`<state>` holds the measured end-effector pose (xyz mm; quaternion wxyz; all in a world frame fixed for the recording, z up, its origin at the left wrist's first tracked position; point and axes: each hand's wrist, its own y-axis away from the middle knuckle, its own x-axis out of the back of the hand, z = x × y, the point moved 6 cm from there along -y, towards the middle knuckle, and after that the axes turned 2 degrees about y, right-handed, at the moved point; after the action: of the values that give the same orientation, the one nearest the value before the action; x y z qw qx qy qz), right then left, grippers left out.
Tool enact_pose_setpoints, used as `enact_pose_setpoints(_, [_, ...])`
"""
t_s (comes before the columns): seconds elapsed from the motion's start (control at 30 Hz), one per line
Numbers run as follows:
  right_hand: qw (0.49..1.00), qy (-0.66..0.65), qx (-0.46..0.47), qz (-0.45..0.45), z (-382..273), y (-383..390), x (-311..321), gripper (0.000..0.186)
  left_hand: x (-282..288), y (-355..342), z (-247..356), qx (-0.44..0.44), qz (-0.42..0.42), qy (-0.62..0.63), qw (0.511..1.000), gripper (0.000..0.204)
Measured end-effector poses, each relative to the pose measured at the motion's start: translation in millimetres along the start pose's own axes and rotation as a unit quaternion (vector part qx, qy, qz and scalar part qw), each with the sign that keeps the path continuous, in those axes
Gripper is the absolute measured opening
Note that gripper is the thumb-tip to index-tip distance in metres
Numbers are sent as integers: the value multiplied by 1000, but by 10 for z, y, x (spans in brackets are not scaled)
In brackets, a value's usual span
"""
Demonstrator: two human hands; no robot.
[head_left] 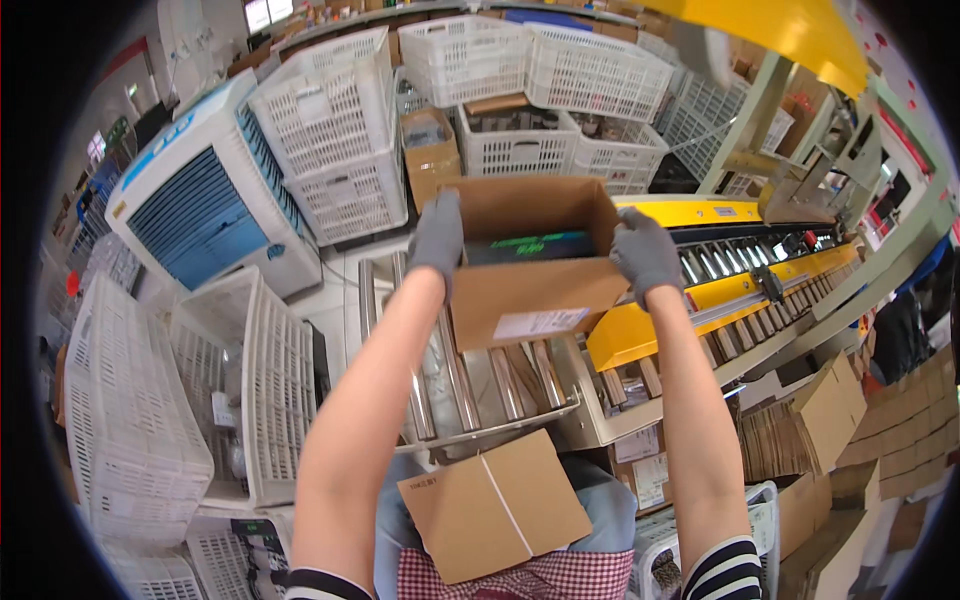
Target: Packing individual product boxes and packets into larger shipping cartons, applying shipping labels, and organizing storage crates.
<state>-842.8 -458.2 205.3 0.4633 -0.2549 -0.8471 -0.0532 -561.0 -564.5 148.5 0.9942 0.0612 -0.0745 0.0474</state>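
An open cardboard box [485, 290] is held between my two grey-gloved hands above the metal rollers [510, 385]; I cannot tell whether it rests on them. My left hand [438, 238] grips its left side near the top edge. On the opposite side, my right hand [643, 252] has its fingers closed over the upper right edge. Inside lies a dark package [530, 247] with green print. A white label [541, 322] is stuck on the near wall. Across my lap is a flat cardboard piece [495, 510] with a white strap around it.
A yellow-edged conveyor [735, 310] runs off to the right. White crates [335, 120] are stacked behind and along the left, beside a blue-and-white air cooler [200, 200]. Folded cartons [780, 440] stand at the lower right. A yellow machine part [780, 35] overhangs the upper right.
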Motion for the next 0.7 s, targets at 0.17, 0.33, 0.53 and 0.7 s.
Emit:
enact_pose_setpoints(0.17, [996, 71, 40, 23, -168, -15, 115, 38, -57, 319, 171, -55, 15, -96, 994, 61])
enact_pose_setpoints(0.33, [998, 39, 42, -14, -168, -23, 22, 37, 68, 584, 180, 39, 70, -95, 992, 61])
enact_pose_setpoints(0.53, [1000, 9, 24, -2, 1, -51, 88, 38, 9, 571, 170, 9, 62, -67, 996, 62])
enact_pose_setpoints(0.7, [998, 50, 24, 7, -87, 44, 109, 38, -5, 534, 125, 6, 43, -37, 998, 57])
